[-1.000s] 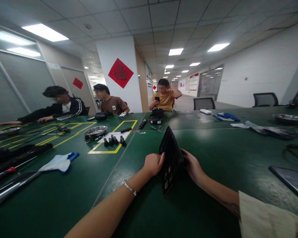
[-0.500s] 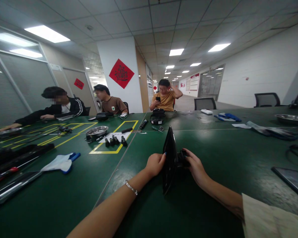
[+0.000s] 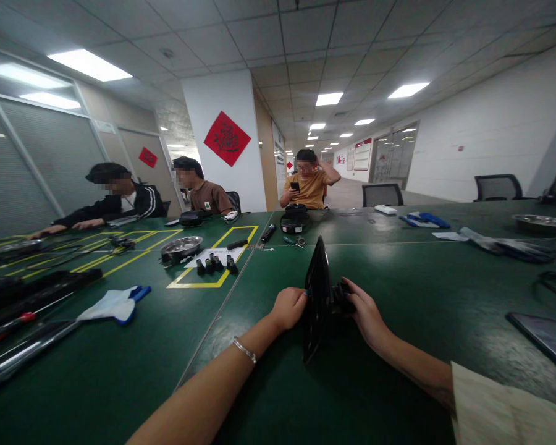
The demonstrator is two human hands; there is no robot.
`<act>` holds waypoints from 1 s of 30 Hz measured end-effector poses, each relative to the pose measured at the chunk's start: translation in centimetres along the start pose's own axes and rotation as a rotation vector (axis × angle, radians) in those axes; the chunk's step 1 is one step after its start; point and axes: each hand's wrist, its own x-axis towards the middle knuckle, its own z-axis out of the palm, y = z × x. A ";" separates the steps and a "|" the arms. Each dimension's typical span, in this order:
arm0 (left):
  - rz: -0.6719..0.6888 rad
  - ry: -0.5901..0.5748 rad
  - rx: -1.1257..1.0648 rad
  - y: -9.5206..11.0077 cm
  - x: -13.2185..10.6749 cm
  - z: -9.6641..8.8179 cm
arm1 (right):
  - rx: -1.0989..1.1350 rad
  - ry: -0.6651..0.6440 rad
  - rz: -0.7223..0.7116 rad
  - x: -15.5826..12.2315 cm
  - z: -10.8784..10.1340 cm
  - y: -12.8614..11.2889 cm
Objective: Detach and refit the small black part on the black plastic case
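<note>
Held on edge above the green table [image 3: 389,272] is a thin black panel [image 3: 315,309], seen almost side-on, with a dark block-like mount [image 3: 339,296] on its right face. My left hand [image 3: 290,308] is closed on the panel's left side, the thumb pressed to its surface. On the other side, my right hand [image 3: 368,312] has its fingers wrapped round the mount. The panel's front face is mostly turned away, so its exact kind cannot be made out.
Left of the panel lie several black sockets [image 3: 217,262], a steel bowl [image 3: 181,246] and a blue-white glove [image 3: 113,304]. A chrome tool [image 3: 32,352] is at far left, a tablet-like slab [image 3: 544,337] at right. Several people sit across the table.
My hands and the black panel have hardly moved. At the far left, a person in a black jacket has drawn an outstretched arm back and shifted slightly right.
</note>
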 end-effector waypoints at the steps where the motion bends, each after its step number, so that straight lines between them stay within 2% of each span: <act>1: 0.009 0.000 -0.003 0.0 0.0 0.0 | 0.000 -0.001 0.013 0.0 0.0 0.0; 11: 0.007 0.083 -0.113 -0.6 0.3 0.4 | -0.038 0.028 0.008 -0.3 0.7 -0.5; 18: 0.008 0.096 -0.077 -0.4 0.1 0.4 | -0.005 -0.114 0.073 -0.5 0.9 -0.6; 25: -0.002 0.057 -0.028 -0.5 0.0 0.0 | -0.017 -0.172 0.054 -0.1 0.5 -0.1; 30: 0.006 0.026 -0.114 -0.8 0.2 -0.1 | -0.046 -0.188 0.056 0.0 0.5 0.0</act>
